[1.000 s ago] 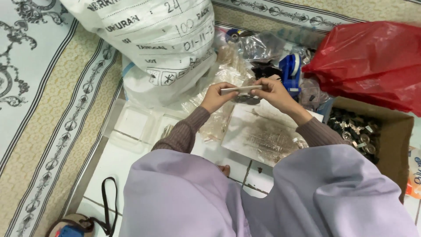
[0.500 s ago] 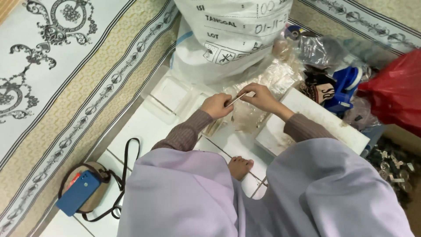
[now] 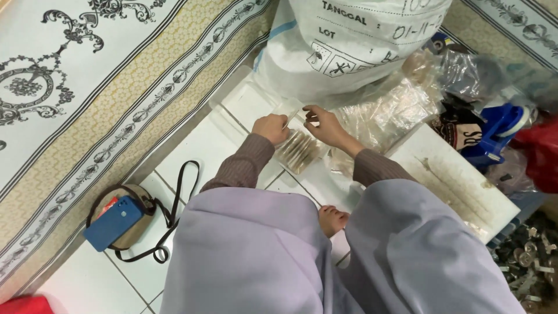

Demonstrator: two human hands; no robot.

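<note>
My left hand [image 3: 271, 128] and my right hand [image 3: 321, 124] meet over the white floor tiles, both pinching the top of a small clear plastic bag [image 3: 299, 150] filled with thin tan pieces. The bag hangs between the two hands, just in front of a big white woven sack [image 3: 349, 46]. My brown sleeves and pale lilac skirt fill the lower middle of the view, and my bare foot [image 3: 333, 220] shows between my knees.
A pile of crumpled clear plastic bags [image 3: 401, 104] lies right of my hands. A white board [image 3: 459, 180] lies at right, with a blue object [image 3: 494, 131] and small metal parts [image 3: 532, 261] beyond. A round brown pouch with a blue phone [image 3: 113, 224] sits at left on the tiles, beside a patterned carpet [image 3: 75, 87].
The view has swung right and down, so the sack and hands sit higher and the pouch is in view. My hands have lowered from holding a short rod to holding the small bag.
</note>
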